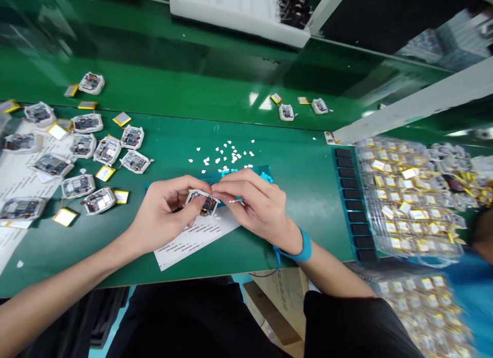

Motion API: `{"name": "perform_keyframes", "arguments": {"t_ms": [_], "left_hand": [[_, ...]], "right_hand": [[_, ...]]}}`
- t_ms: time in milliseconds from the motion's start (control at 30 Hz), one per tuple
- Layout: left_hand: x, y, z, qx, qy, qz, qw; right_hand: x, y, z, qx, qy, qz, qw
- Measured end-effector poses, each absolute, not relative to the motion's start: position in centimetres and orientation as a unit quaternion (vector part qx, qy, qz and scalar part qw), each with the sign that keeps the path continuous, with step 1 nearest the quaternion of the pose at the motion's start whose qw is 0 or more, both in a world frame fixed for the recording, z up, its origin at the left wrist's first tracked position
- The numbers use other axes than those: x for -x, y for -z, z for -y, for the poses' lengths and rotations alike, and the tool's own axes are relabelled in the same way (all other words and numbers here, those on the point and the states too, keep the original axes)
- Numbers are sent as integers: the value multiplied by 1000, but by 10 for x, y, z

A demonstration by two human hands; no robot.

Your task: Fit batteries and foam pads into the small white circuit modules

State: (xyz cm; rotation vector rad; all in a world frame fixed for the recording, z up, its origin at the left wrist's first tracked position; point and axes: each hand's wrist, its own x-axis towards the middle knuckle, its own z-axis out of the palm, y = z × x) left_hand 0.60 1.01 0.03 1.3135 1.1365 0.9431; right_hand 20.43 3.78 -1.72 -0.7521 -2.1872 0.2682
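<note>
A small white-framed electronic device [209, 206] with a bare circuit board is held just above the bench, in front of me. My left hand [169, 211] grips it from the left, the thumb lying across its board. At its upper right corner, the thumb and fingers of my right hand [256, 201] are closed in a pinch; what lies between the fingertips is too small to name. A thin white piece [234, 201] pokes out between the right fingers. Beneath the hands lies a printed white sheet [188, 245]. Small white bits [233, 155] are scattered just beyond.
Several similar devices with yellow-edged battery packs [64, 217] cover the left side. Clear trays [408, 193] of such parts and a strip of black blocks [352, 204] stand right. A blue wrist strap [304, 245] trails a cord. Another person's blue sleeve [470, 291] shows far right.
</note>
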Motion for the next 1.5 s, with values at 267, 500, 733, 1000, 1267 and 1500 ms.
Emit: {"name": "perform_keyframes", "arguments": {"t_ms": [267, 500, 733, 1000, 1267, 1500], "left_hand": [[-5, -6, -11, -502, -365, -472, 626], [-7, -2, -12, -441, -367, -512, 639], [-7, 1, -11, -438, -389, -515, 626], [-17, 1, -2, -453, -466, -512, 561], [-21, 14, 11, -507, -517, -504, 471], [-16, 14, 15, -563, -489, -508, 431]], "right_hand": [[-213, 17, -45, 264, -5, 908, 325], [-213, 19, -54, 356, -57, 869, 340], [-216, 20, -49, 287, -1, 911, 297], [-209, 22, -38, 288, -52, 894, 339], [-211, 23, -30, 264, -6, 911, 317], [-201, 8, -26, 358, -246, 818, 377]]}}
